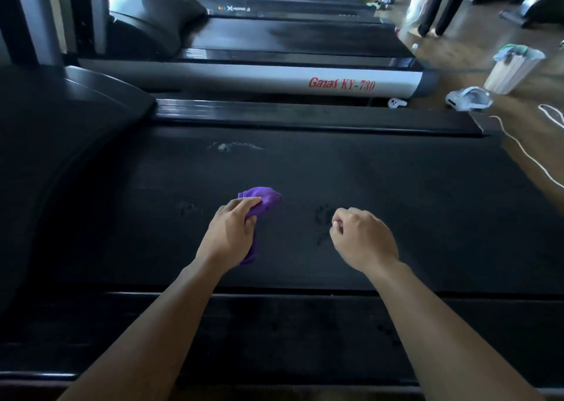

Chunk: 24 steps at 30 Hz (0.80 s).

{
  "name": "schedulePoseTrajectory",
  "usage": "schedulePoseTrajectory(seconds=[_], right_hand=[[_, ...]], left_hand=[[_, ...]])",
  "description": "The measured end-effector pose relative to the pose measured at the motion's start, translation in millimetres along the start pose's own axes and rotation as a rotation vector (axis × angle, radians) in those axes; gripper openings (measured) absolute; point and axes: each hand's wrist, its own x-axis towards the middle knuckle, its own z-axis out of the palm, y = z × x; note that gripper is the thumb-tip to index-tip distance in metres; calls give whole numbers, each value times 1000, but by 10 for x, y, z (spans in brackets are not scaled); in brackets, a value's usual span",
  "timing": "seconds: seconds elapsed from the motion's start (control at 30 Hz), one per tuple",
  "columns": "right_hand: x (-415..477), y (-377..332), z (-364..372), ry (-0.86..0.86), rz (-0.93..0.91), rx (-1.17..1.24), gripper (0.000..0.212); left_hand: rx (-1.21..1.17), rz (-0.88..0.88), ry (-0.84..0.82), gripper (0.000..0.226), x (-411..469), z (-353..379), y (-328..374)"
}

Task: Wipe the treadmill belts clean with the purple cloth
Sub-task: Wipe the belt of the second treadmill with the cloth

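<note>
A wide black treadmill belt (396, 187) lies across the view in front of me. My left hand (229, 233) is closed around the bunched purple cloth (265, 197), which pokes out ahead of my fingers and rests on the belt's middle. A strip of the cloth hangs below my palm. My right hand (363, 239) hovers over the belt a short way to the right, fingers curled in, holding nothing. A whitish smear (232, 147) marks the belt beyond the cloth, and faint dark smudges (323, 214) lie between my hands.
A second treadmill (305, 80) labelled Ganas KY-730 runs parallel behind, with more beyond it. On the wooden floor at right are a white bin (512, 68), a white device (467, 98), a white cable (525, 153) and a standing person's legs (439, 7).
</note>
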Motion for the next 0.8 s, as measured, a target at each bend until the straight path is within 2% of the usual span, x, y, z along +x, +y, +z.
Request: schedulePoseTrajectory(seconds=[0.47,0.8], right_hand=[[-927,-681,-109,106,45,-41,17],[-1285,-1413,-124,169,-20,7,18]], left_hand=[[-27,103,22,38,-694,-687,-326],[33,145,87,38,-1281,-1359,-672]])
